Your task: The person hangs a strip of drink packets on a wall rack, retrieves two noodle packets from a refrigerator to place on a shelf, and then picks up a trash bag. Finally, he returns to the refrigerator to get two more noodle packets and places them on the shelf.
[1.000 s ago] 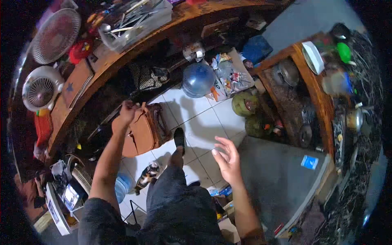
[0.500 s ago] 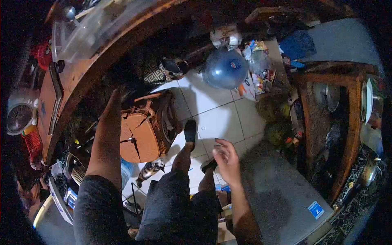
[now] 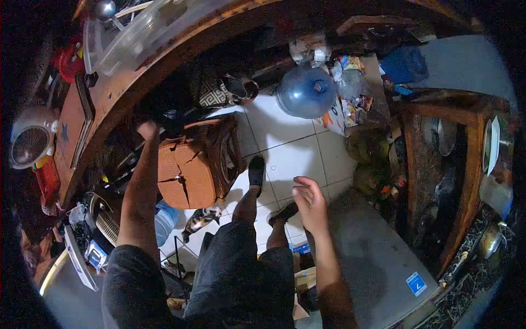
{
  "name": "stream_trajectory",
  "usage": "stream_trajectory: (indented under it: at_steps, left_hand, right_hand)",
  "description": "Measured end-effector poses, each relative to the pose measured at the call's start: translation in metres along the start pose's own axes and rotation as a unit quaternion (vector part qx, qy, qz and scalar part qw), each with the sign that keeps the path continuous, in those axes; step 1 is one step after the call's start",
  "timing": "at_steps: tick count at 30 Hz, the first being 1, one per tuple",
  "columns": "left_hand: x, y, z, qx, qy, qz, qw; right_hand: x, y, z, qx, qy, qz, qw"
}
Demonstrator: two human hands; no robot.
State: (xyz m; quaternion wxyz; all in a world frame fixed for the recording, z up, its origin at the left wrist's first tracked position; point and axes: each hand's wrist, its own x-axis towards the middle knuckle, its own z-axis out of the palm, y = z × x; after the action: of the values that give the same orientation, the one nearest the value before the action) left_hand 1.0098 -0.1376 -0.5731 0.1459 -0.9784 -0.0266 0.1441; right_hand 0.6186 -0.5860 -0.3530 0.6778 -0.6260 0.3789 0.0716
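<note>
My left hand (image 3: 147, 130) is stretched out beneath the curved edge of the wooden table, beside dark things in shadow. Its fingers look curled, and what they hold, if anything, is lost in the dark. Just below that hand is a brown woven plastic chair (image 3: 192, 178) with a cracked seat. My right hand (image 3: 312, 205) hangs over the tiled floor near the grey surface, its fingers loosely bent and apart with nothing in them.
A calico cat (image 3: 201, 220) is on the floor by my legs, near a clear blue water jug (image 3: 166, 222). Another large blue jug (image 3: 306, 92) stands ahead by wrappers and bags. A wooden frame (image 3: 471, 181) and a grey surface (image 3: 367, 252) are on my right.
My left hand has come into clearer view, lower beside the chair. The right hand has shifted slightly right. My right foot has moved forward, and the whole view has shifted a little.
</note>
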Motion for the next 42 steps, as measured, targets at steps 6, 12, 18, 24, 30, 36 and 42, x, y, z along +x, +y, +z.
stream_trajectory:
  at_steps: [6,12,18,24,30,36,42]
  left_hand:
    - [-0.095,0.023,-0.064,-0.355,0.297,0.011,0.886]
    - [-0.181,0.049,-0.113,-0.469,0.267,0.061,0.840]
    - [-0.314,0.093,-0.190,-0.532,0.060,0.211,0.817]
    - [-0.409,0.158,-0.322,-0.588,-0.221,0.462,0.626]
    - [-0.497,0.233,-0.396,-0.485,-0.189,0.709,0.476]
    - [-0.608,0.294,-0.425,-0.526,-0.241,0.731,0.362]
    - [-0.688,0.328,-0.441,-0.289,-0.551,0.719,0.309]
  right_hand:
    - [0.006,0.008,0.018,0.002,-0.018,-0.013,1.000]
    - [0.015,0.018,0.046,0.018,-0.044,-0.024,0.999]
    - [0.006,0.013,0.046,0.286,-0.051,0.130,0.948]
    - [-0.068,-0.007,-0.025,0.570,-0.064,0.071,0.816]
    - [-0.192,-0.025,-0.108,0.712,-0.025,-0.104,0.694]
    - [-0.285,-0.037,-0.143,0.697,0.195,-0.303,0.620]
    - [-0.365,-0.050,-0.150,0.649,0.463,-0.339,0.500]
